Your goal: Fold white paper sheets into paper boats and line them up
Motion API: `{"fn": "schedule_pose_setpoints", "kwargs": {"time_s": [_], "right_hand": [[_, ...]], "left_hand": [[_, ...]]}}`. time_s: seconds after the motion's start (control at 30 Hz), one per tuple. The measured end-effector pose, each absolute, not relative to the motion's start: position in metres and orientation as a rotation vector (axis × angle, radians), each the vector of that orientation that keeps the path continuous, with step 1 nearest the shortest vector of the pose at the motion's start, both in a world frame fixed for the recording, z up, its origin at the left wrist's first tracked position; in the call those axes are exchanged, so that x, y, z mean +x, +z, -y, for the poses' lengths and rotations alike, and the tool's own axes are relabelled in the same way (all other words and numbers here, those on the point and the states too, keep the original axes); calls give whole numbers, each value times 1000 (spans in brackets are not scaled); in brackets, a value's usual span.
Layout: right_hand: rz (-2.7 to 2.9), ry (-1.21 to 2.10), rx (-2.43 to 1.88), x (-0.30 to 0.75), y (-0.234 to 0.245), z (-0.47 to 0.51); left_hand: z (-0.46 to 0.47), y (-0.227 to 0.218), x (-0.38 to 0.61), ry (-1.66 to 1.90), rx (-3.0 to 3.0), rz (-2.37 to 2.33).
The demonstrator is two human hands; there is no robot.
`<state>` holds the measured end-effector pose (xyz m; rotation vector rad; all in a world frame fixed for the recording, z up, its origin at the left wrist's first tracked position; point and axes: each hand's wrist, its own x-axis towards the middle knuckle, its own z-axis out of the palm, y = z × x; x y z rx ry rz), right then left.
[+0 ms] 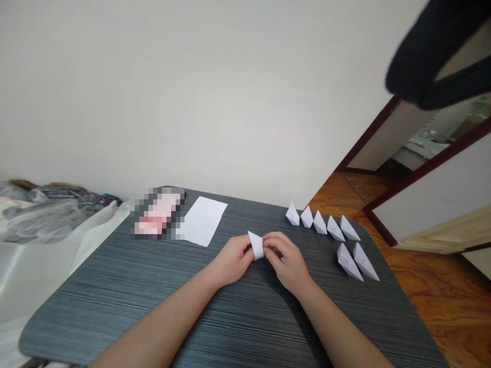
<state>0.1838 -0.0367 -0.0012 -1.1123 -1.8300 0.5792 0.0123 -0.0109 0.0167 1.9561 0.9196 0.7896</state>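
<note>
A small piece of folded white paper is held above the middle of the dark table. My left hand pinches its left side, thumb in front and fingers partly hidden behind it. On the right edge, the thumb and fingertips of my right hand close on the same paper. Several folded white paper boats stand in a row at the back right, with two more paper boats nearer to my right forearm. A flat white sheet of paper lies to the left of my hands.
A pixelated flat object lies at the back left of the table. Plastic-covered items are heaped beyond the left edge. A pale wall borders the back. A doorway and wooden floor are at right. A blurred black strap hangs at upper right.
</note>
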Motion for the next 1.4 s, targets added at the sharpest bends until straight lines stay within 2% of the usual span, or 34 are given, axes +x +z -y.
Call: {"fn": "schedule_pose_setpoints", "kwargs": {"time_s": [0.5, 0.73, 1.13, 1.4], "right_hand": [[1840, 606, -1103, 185, 0, 36], [1791, 577, -1149, 186, -2, 36], [1606, 698, -1214, 190, -14, 39], [1970, 427, -1141, 198, -4, 37]], "left_hand": [[12, 15, 13, 751, 1861, -961], [9, 6, 14, 840, 1683, -949], [4, 7, 6, 944, 2168, -1062], [7, 9, 3, 772, 2495, -1032]]}}
